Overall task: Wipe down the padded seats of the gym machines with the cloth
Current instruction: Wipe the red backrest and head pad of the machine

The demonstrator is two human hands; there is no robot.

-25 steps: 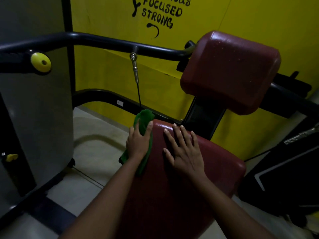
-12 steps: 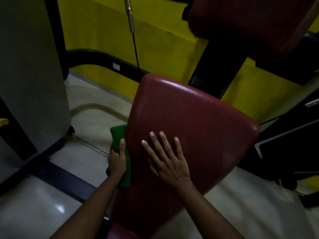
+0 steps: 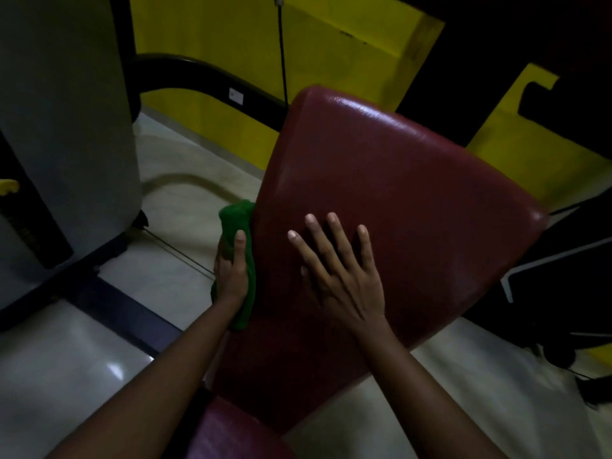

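Observation:
A dark red padded seat (image 3: 414, 200) of a gym machine fills the middle of the view, slanting down toward me. My left hand (image 3: 231, 273) presses a green cloth (image 3: 236, 217) against the pad's left edge, thumb on top of the cloth. My right hand (image 3: 341, 276) lies flat on the pad's lower middle with its fingers spread and nothing in it. A second red pad (image 3: 231, 432) shows at the bottom, between my forearms.
A grey weight-stack cover (image 3: 66, 127) stands at the left on a black base frame (image 3: 109, 303). A black curved bar (image 3: 205, 81) and a thin cable (image 3: 281, 54) run before the yellow wall (image 3: 331, 44). Black machine parts (image 3: 563, 276) sit at the right. The floor (image 3: 82, 376) is pale tile.
My left hand has slid the cloth from the pad's top edge down along its left side. My right hand has moved down the pad too. My view has tilted downward and come closer.

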